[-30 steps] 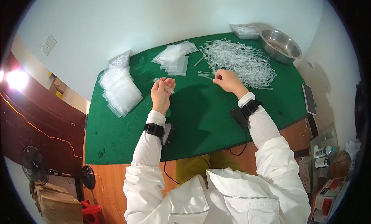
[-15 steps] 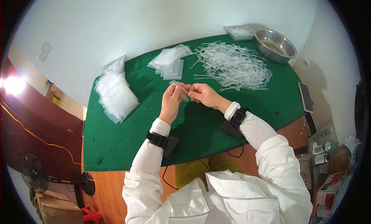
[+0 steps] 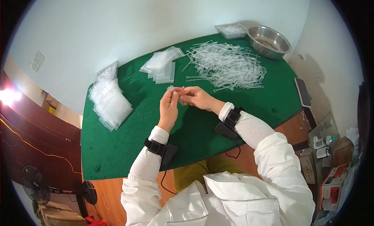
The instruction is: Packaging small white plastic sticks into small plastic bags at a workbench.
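Note:
Both hands meet over the middle of the green table [image 3: 128,148]. My left hand [image 3: 168,109] is closed, pinching a small bunch of clear plastic sticks [image 3: 170,88] whose upper ends show above the fingers. My right hand [image 3: 198,97] is closed on the same bunch from the right, its fingertips touching the left ones. The fingers hide most of the bunch; I cannot tell whether a bag is around it. Beyond the right hand lies a large pile of clear loop-ended plastic sticks [image 3: 228,65]. Flat clear zip bags [image 3: 163,72] lie just beyond the left hand.
Stacked clear bags [image 3: 112,107] lie at the table's left, beside a clear container [image 3: 107,72]. At the back right stand another clear container [image 3: 231,31] and a metal bowl [image 3: 269,42]. A phone [image 3: 302,92] lies at the right edge. A fan [image 3: 35,183] stands lower left.
The hands have drawn closer together, and the right fingers now cover more of the bunch. The whole view has shifted slightly; the piles and bags look the same.

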The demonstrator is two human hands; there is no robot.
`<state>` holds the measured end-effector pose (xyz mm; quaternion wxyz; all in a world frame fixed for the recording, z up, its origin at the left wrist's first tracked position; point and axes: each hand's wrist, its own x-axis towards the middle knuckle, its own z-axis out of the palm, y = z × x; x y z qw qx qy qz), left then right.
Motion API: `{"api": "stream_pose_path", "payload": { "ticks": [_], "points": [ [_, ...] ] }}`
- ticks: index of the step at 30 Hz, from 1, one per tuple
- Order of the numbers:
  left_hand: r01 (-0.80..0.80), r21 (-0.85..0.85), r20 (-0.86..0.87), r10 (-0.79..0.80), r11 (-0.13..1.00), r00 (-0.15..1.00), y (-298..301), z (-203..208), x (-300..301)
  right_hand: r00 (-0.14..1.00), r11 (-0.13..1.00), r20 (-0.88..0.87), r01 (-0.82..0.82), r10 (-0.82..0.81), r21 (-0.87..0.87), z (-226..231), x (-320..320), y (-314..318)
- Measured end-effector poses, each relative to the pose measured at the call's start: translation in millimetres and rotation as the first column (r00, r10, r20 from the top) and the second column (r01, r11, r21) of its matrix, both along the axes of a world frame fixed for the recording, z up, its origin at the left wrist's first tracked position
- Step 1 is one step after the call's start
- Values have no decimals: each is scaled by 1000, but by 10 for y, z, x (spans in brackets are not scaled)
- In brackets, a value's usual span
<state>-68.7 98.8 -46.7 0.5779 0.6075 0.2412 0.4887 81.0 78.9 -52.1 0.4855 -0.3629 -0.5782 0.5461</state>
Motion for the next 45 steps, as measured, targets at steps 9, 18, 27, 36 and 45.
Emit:
{"api": "stream_pose_path", "payload": {
  "ticks": [9, 18, 27, 36, 45],
  "points": [
    [-85, -7, 34, 85, 996, 996, 100, -82, -73, 981, 995, 177, 68, -79, 67, -59, 28, 71],
    [-235, -341, 306, 344, 910, 888, 325, -133, -280, 294, 500, 421, 286, -858, 818, -159, 596, 281],
    [-187, -349, 279, 292, 918, 915, 302, -159, -258, 152, 662, 649, 280, -746, 695, -148, 620, 242],
    [-169, -342, 287, 274, 924, 918, 303, -158, -228, 119, 634, 630, 282, -768, 720, -108, 622, 222],
    [-172, -323, 247, 259, 930, 934, 324, -198, -256, 219, 617, 578, 323, -786, 717, -11, 588, 173]
  ]
}}
